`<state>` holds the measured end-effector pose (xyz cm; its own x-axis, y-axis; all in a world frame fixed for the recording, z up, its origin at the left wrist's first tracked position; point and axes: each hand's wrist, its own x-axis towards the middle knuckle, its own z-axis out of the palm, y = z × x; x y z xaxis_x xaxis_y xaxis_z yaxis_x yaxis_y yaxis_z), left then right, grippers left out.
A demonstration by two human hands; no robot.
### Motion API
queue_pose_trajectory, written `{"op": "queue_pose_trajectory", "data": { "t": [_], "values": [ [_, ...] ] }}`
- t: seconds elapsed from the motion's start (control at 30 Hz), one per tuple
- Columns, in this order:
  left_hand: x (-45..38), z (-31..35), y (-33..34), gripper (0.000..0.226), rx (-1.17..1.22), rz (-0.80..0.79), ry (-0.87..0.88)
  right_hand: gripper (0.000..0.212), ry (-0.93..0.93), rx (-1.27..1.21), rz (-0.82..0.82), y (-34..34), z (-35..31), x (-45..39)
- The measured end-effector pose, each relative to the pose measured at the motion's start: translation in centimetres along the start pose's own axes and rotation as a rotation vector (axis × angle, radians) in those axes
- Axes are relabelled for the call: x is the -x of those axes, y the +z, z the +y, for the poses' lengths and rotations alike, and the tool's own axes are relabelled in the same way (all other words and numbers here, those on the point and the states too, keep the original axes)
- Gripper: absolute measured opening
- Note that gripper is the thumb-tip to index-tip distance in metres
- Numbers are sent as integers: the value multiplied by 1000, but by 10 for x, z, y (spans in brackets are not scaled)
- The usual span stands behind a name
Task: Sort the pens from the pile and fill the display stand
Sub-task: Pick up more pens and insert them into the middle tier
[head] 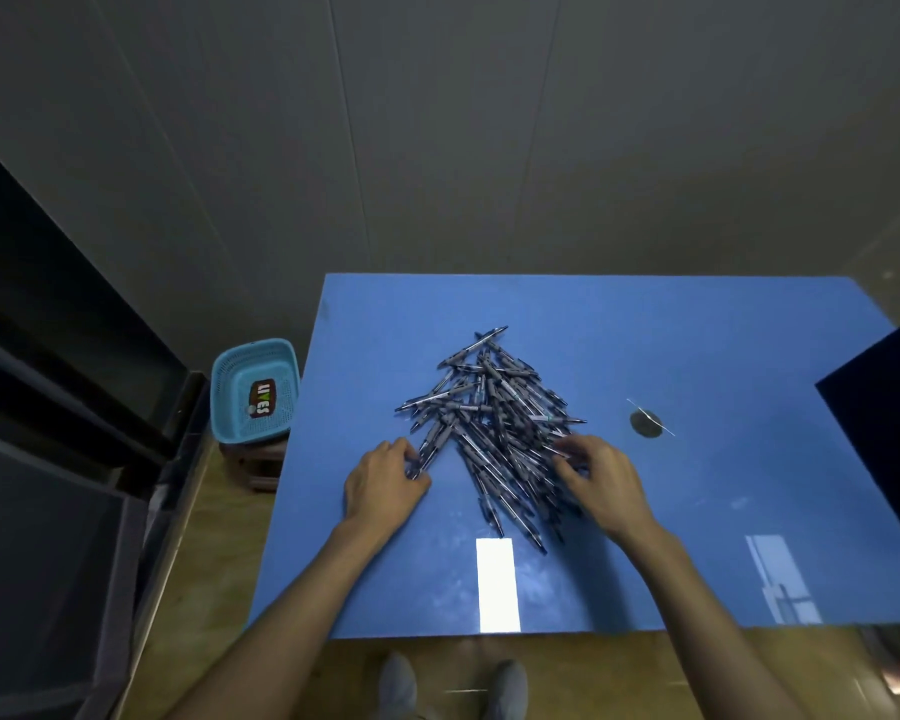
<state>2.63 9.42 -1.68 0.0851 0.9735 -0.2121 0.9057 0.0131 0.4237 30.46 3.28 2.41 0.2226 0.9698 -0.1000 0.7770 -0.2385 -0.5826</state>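
On the blue table, both hands sit at the near end of the heap of grey-blue plastic pens: the left hand pinches a few pen ends at its near-left fringe, the right hand curls on its near-right flank, its grasp hidden, and most pens point from the near edge toward the far edge.
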Motion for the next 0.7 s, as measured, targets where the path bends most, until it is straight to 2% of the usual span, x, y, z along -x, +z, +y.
{"op": "queue_pose_trajectory", "data": {
  "t": [0.13, 0.33, 0.47, 0.7],
  "values": [
    [-2, -11, -6, 34, -90, -36, -10, 16, 1, 17, 6, 2, -3, 4],
    [-16, 17, -1, 63, -219, -76, 84, 18, 26, 21, 21, 0, -4, 10],
    [-25, 29, 0, 59, -274, -126, 132, 19, 24, 18, 35, -3, -4, 13],
    [-19, 22, 2, 48, -288, -151, 79, 17, 29, 21, 41, -3, -4, 17]
  ]
}}
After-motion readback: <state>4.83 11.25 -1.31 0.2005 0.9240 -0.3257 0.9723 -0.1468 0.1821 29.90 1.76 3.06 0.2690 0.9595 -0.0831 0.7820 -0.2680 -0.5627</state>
